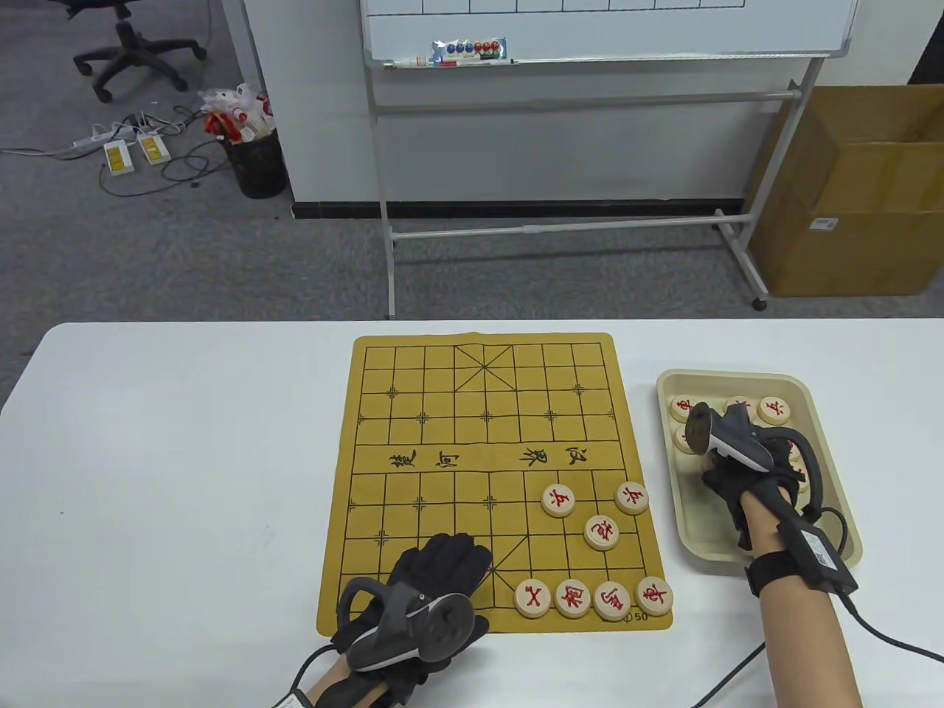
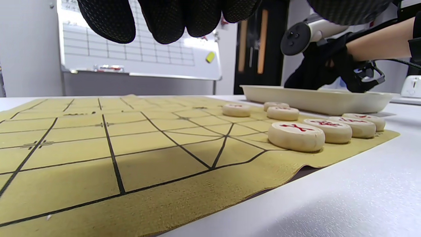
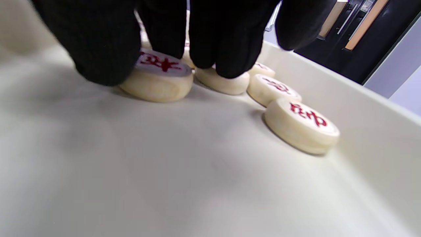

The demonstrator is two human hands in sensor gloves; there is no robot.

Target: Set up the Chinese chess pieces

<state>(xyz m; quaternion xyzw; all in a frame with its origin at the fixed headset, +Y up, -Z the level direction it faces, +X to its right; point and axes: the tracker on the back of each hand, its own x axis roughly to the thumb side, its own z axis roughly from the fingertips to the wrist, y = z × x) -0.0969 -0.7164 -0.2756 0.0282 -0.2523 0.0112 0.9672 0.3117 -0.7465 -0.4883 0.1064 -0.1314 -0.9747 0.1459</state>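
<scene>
A yellow chess board mat [image 1: 442,413] lies on the white table. Several round wooden pieces with red characters stand on its right half, one row [image 1: 572,597] along the near edge and others [image 1: 602,532] above it. My right hand [image 1: 726,472] reaches into the beige tray [image 1: 737,380]. In the right wrist view its thumb and fingers [image 3: 98,49] pinch a red-character piece [image 3: 161,79] that still lies on the tray floor. My left hand [image 1: 442,564] rests flat and empty on the board's near edge, left of the row [image 2: 296,135].
More pieces lie in the tray, among them two [image 3: 301,126] [image 3: 273,89] by its right wall [image 3: 361,108]. The board's near edge is slightly lifted [image 2: 296,171]. A whiteboard stand [image 1: 560,228] and a cardboard box [image 1: 855,192] stand behind the table.
</scene>
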